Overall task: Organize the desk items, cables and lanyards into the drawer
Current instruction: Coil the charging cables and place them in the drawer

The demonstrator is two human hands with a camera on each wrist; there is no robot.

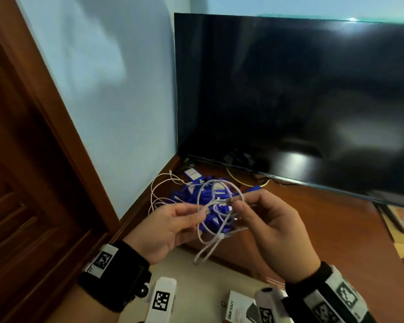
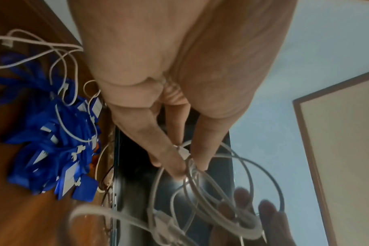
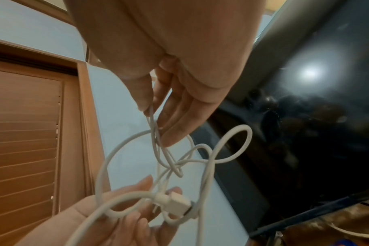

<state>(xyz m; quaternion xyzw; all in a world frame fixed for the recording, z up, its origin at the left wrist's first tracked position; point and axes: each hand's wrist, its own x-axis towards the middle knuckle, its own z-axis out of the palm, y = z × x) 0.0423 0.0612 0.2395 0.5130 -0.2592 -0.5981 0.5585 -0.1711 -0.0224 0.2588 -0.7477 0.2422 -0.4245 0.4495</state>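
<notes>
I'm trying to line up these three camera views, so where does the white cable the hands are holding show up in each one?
Head: white cable at lower centre, looped between left hand and right hand.
Left wrist: lower centre-right, loops hanging from the fingertips.
Right wrist: centre and lower centre, tangled loops with a white plug.
Shared landmark: the dark TV, behind the cable in all three views.

The right hand (image 3: 169, 69) pinches a looped white cable (image 3: 209, 159), its plug (image 3: 177, 202) seemingly against the left hand (image 3: 107, 221).
</notes>
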